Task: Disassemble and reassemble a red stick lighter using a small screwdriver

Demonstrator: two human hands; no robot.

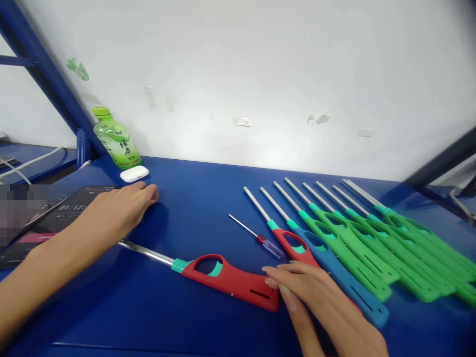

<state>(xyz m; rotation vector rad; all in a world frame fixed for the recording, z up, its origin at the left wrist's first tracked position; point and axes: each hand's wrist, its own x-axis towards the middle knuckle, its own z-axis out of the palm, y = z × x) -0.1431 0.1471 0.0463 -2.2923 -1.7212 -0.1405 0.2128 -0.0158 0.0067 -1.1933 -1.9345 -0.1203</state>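
Observation:
A red utility lighter point(238, 285) with a teal trigger and collar lies across the front of the blue table, its metal barrel pointing left behind my left forearm. My right hand point(323, 302) has thumb and fingertips at the handle's end, seemingly pinching it. Curled and knuckles up, my left hand point(128, 203) rests beside the phone; whatever its fingers hold, if anything, is hidden. Between the two hands, further back, lies a small screwdriver point(256, 237) with a clear and red handle. A second red lighter point(293, 244) is partly covered by my right hand.
A blue lighter point(345, 277) and several green lighters point(357, 248) lie in a slanted row at right. Back left are a green tea bottle point(117, 141) and a white case point(134, 173). A phone point(70, 208) lies under my left forearm. A white wall point(238, 74) stands behind.

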